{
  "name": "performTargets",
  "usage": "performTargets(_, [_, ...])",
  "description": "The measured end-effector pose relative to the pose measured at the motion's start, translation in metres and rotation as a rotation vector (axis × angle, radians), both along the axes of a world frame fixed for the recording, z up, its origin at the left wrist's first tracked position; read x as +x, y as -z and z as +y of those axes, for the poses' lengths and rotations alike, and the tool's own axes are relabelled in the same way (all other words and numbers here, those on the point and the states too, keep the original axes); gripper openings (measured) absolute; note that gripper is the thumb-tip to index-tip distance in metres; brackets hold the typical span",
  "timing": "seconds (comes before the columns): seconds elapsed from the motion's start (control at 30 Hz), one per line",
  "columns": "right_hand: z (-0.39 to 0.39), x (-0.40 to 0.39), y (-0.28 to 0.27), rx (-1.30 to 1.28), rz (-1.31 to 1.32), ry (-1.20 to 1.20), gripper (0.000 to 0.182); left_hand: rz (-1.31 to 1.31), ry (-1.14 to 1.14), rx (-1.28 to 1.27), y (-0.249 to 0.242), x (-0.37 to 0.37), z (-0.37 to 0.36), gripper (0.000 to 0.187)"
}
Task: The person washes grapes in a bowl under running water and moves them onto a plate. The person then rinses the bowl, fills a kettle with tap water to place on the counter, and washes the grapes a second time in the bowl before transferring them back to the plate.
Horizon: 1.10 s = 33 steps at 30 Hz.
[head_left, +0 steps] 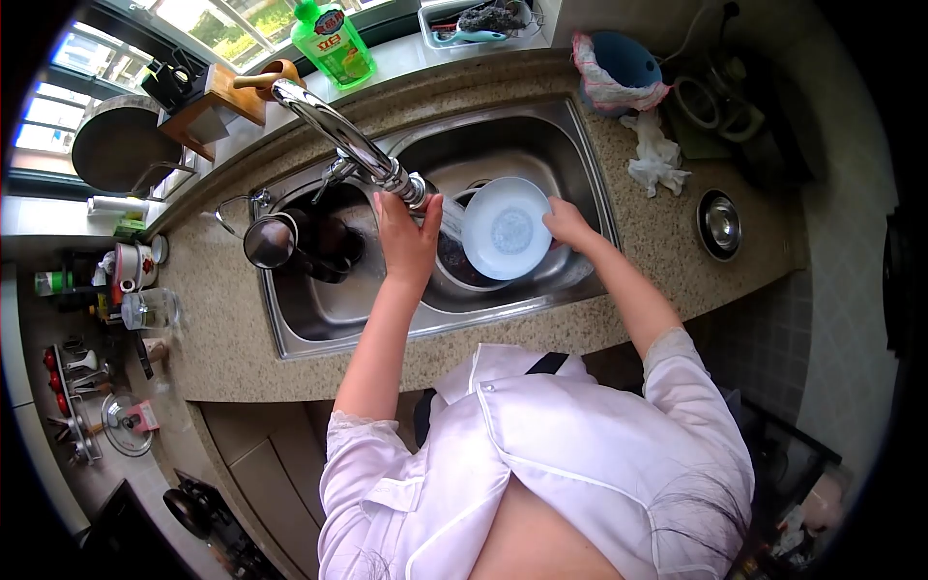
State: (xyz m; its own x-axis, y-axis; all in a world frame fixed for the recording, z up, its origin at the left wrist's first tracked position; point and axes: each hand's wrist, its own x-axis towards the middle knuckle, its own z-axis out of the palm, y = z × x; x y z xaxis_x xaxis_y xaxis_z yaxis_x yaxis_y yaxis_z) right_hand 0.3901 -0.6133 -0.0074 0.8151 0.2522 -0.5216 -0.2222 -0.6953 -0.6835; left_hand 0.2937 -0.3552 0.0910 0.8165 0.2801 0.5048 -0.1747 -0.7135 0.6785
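My right hand (570, 224) grips the right rim of a white plate (507, 230), which is tilted over the right basin of the sink (541, 145). My left hand (410, 237) is raised at the end of the chrome faucet (333, 118), with thumb and fingers around its nozzle. Water streams from the nozzle toward the plate's left side. Below the plate, a round vessel with a dark inside (454, 259) is partly hidden. In the left basin, a dark pot (333, 242) lies near a metal strainer or lid (270, 241).
A green dish soap bottle (333, 48) stands on the window ledge beside a white tray (474, 27) of scrubbers. On the right counter are a lined blue bin (623, 72), a crumpled white bag (655, 155) and metal bowls (720, 224). A frying pan (126, 143) leans by the window.
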Motion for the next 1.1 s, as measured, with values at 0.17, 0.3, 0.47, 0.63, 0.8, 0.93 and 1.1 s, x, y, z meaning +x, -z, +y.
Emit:
performTargets(0.17, [0.0,-0.022,0.036,0.307,0.346,0.172,0.045,0.009,-0.002,0.021,0.001,-0.002,0.001,0.058])
performTargets(0.3, [-0.005,-0.045,0.073,0.456,0.523,0.225,0.048,0.004,-0.009,0.033,0.001,-0.001,0.001,0.059])
performTargets(0.47, [0.004,-0.064,0.084,0.582,0.536,0.293,0.052,-0.003,-0.014,0.031,0.004,0.0,0.001,0.059])
performTargets(0.63, [0.016,-0.055,0.064,0.567,0.387,0.304,0.053,0.008,-0.013,0.025,0.005,0.0,0.001,0.059])
performTargets(0.8, [0.003,-0.043,0.06,0.54,0.358,0.34,0.053,-0.002,0.004,0.009,0.001,-0.001,0.001,0.059])
performTargets(0.93, [-0.015,-0.054,0.058,0.567,0.534,0.377,0.053,-0.018,0.006,0.0,0.0,0.0,0.0,0.06])
performTargets(1.1, [-0.01,-0.069,0.068,0.651,0.533,0.412,0.051,-0.03,0.012,-0.022,0.003,0.001,-0.001,0.059])
